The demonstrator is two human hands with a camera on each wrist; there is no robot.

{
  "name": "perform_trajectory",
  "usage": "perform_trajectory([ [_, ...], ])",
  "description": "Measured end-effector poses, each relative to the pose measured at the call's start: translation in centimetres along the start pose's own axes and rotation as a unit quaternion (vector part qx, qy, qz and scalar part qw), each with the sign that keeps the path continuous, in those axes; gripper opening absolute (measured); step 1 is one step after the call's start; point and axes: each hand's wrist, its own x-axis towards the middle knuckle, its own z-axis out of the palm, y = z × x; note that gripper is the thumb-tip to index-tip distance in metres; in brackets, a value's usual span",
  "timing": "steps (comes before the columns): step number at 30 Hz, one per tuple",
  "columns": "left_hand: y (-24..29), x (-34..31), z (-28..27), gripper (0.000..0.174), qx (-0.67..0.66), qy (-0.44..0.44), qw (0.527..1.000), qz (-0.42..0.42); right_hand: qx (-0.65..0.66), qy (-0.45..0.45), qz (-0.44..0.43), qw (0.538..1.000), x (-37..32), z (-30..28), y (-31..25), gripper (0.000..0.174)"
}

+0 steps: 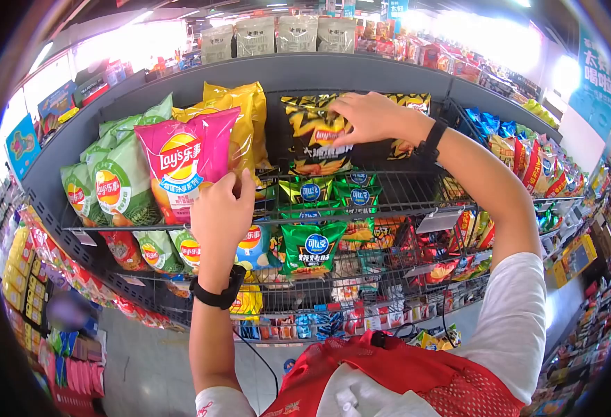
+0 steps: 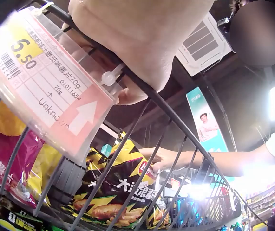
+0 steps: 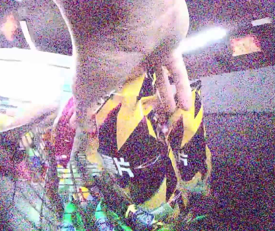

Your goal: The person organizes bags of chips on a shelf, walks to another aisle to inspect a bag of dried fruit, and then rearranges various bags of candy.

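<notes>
My right hand [image 1: 375,118] grips the upper part of a black and yellow chip bag [image 1: 319,135] on the top shelf; the right wrist view shows the fingers [image 3: 169,91] bent over the bag [image 3: 137,139]. My left hand [image 1: 223,208] is at the front edge of that shelf, beside a pink Lay's bag [image 1: 187,163]. In the left wrist view this hand [image 2: 128,38] lies on the wire rail over a price tag [image 2: 46,72], its fingers mostly hidden. More black and yellow bags [image 1: 417,104] stand behind the right forearm.
Green Lay's bags [image 1: 114,181] fill the shelf's left end, with yellow bags [image 1: 250,118] behind the pink one. Green bags [image 1: 314,247] hang over the lower shelf. A wire divider and a basket of colourful bags [image 1: 528,163] are at the right. Silver pouches [image 1: 296,35] stand above the back panel.
</notes>
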Motion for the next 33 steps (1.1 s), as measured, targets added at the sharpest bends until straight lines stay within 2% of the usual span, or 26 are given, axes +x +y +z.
perform_trajectory([
  [1,0.1,0.0,-0.2,0.041,0.002,-0.012,1.0,-0.008,-0.019,0.035,-0.013,0.999,0.2,1.3,1.3,0.072],
  [2,0.3,0.0,-0.5,0.042,0.004,-0.025,1.0,-0.016,-0.033,0.021,-0.002,0.999,0.4,2.0,2.2,0.065],
  [5,0.6,0.1,-0.8,0.042,0.0,-0.041,0.999,-0.024,-0.04,0.021,0.052,0.998,0.9,3.4,3.3,0.063],
  [9,0.0,0.0,0.0,0.04,-0.003,0.01,1.0,0.008,0.033,-0.012,0.071,0.997,2.2,4.2,5.2,0.054],
  [12,0.0,0.0,0.0,0.04,-0.006,0.009,1.0,0.007,0.118,-0.043,0.122,0.985,3.0,3.7,6.3,0.042],
  [16,0.4,0.0,-0.3,0.04,0.001,0.004,1.0,0.003,0.241,-0.039,0.057,0.968,4.0,2.6,7.3,0.034],
  [19,0.6,0.0,-0.5,0.041,0.006,-0.017,1.0,-0.016,0.197,-0.135,0.124,0.963,3.5,2.1,5.5,0.033],
  [20,0.5,0.0,-0.4,0.041,0.005,-0.017,1.0,-0.016,0.174,-0.137,0.142,0.965,3.2,2.2,5.0,0.034],
  [24,0.0,0.0,0.2,0.038,0.006,0.028,1.0,0.01,0.168,-0.085,0.121,0.975,3.1,3.5,6.0,0.035],
  [29,0.2,-0.1,0.2,0.038,0.007,0.033,0.999,0.011,0.135,-0.016,0.091,0.987,2.3,3.4,6.6,0.04],
  [32,0.2,0.0,0.0,0.039,0.006,0.026,1.0,0.012,0.238,0.066,0.062,0.967,1.2,4.1,10.1,0.046],
  [33,0.2,-0.1,0.0,0.039,0.006,0.024,1.0,0.01,0.19,0.073,0.074,0.976,0.3,3.5,11.2,0.05],
])
